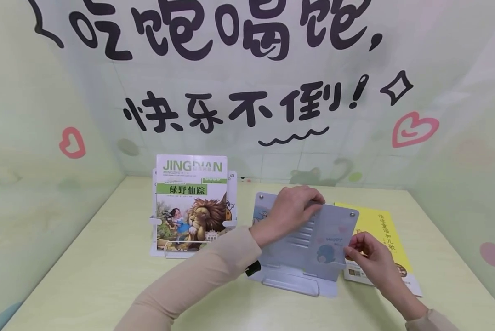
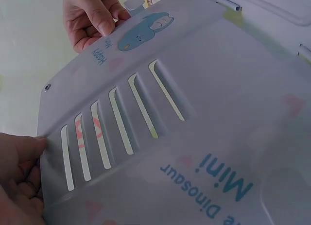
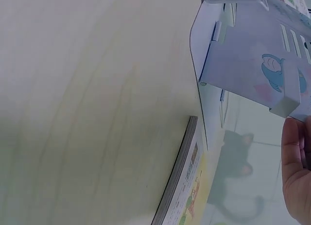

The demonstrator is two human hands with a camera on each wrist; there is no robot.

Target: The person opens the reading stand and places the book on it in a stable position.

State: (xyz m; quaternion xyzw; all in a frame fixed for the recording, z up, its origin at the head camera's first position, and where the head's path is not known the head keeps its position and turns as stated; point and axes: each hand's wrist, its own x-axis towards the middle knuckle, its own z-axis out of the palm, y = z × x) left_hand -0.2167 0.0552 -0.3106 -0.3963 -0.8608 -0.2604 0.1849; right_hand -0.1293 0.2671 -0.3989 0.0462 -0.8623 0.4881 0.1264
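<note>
A pale blue-grey metal book stand [image 1: 301, 239] with slots and cartoon dinosaur prints stands tilted back on the table at centre right. My left hand [image 1: 290, 214] grips its top edge, the thumb on the front face and the fingers over the back. At the right edge of the panel, my right hand [image 1: 373, 259] pinches it between thumb and fingers. Seen in the left wrist view, the thumb of my left hand [image 2: 22, 171] lies at the rim beside the slots [image 2: 121, 120]. A folding clip [image 3: 286, 96] sticks out near my right hand [image 3: 296, 166] in the right wrist view.
A yellow book [image 1: 379, 243] lies on the table behind and right of the stand. To the left, a second stand [image 1: 232, 184] holds up a lion-covered book [image 1: 191, 202]. Behind the table [image 1: 102, 276] rises a printed wall [image 1: 214, 151] with large lettering.
</note>
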